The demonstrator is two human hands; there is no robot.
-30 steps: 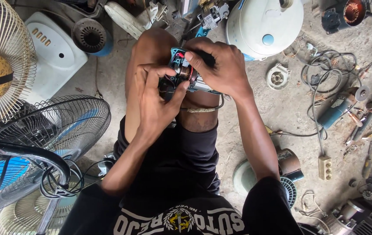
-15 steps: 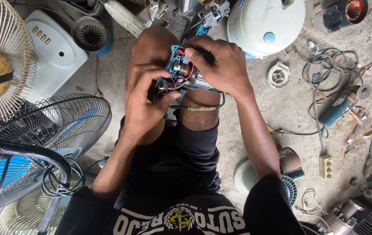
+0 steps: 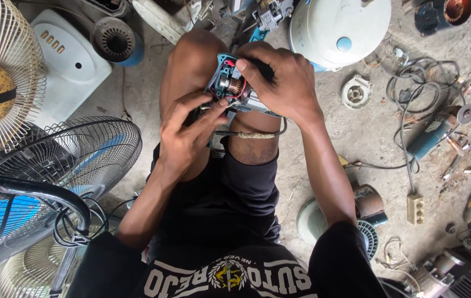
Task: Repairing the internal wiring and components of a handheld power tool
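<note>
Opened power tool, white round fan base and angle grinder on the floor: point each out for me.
Opened power tool (image 3: 230,85), head view, on its exposed motor.
White round fan base (image 3: 340,27), head view, on its top face.
Angle grinder (image 3: 431,137), head view, on its blue body.

- Your right hand (image 3: 279,83) is gripping the opened power tool (image 3: 230,88) over your knees — copper motor windings showing.
- Your left hand (image 3: 183,132) is pinching at its lower edge.
- Fan guards (image 3: 75,160) are lying beside you.

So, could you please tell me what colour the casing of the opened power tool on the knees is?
Teal-blue; the power tool casing shows best in the head view.
</note>
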